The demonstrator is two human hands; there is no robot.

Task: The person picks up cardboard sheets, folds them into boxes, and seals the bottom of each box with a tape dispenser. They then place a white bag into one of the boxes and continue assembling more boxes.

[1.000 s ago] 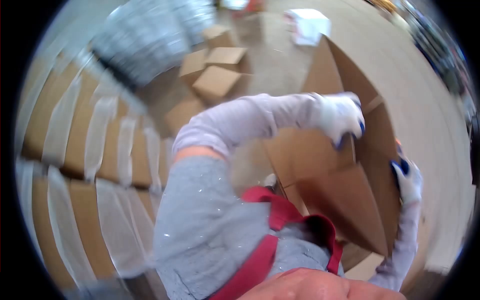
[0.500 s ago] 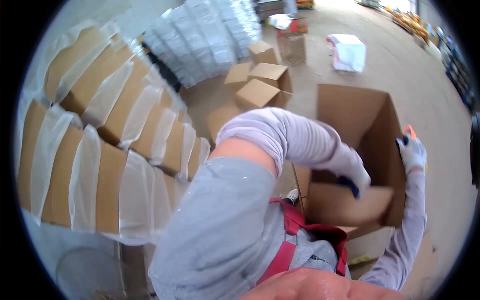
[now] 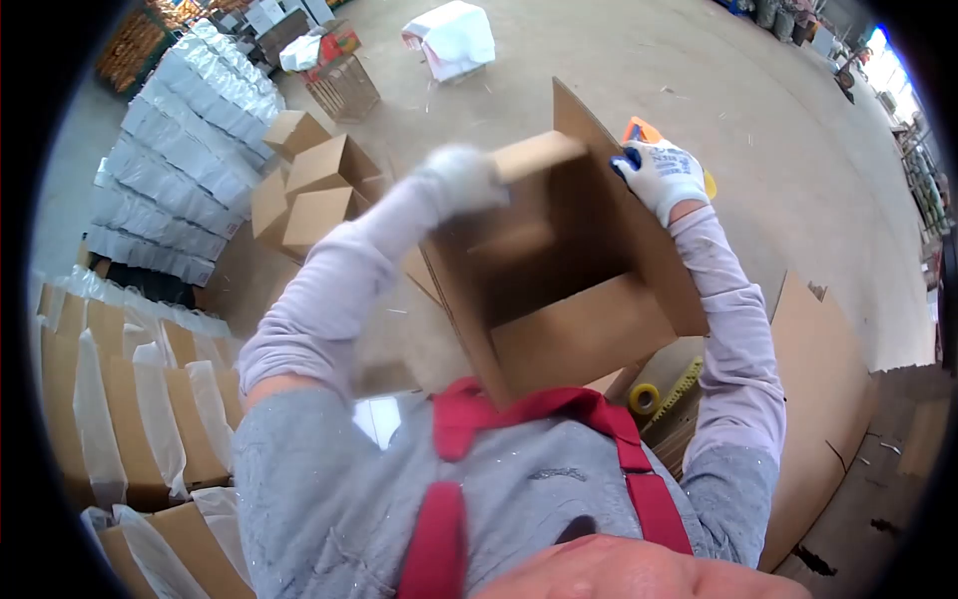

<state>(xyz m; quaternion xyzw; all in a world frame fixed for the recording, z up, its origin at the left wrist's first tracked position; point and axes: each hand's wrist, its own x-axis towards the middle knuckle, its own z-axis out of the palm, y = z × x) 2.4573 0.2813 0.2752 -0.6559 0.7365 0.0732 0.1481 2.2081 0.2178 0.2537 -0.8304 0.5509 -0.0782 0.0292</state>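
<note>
An open cardboard box [image 3: 584,314] stands in front of me, its inside facing up toward me. My right hand [image 3: 667,180], in a white glove with blue fingertips, is closed at the top of the box's right wall. It holds what looks like an orange tape dispenser [image 3: 644,130], mostly hidden behind the glove, with a bit of yellow showing. My left hand [image 3: 464,180], also gloved, is smeared by motion at the left end of a far box flap [image 3: 539,155]. Its fingers cannot be made out.
Several small boxes [image 3: 319,165] stand beyond my left arm, near white wrapped stacks [image 3: 180,150]. Cartons with plastic strips [image 3: 140,399] line the left. A yellow tape roll [image 3: 644,399] lies near my right elbow, beside flat cardboard [image 3: 813,389]. A white-covered block [image 3: 449,40] stands farther off.
My left hand has moved from inside the box up to its far left side. The view has swung right. My right hand stays at the right wall with the orange tool.
</note>
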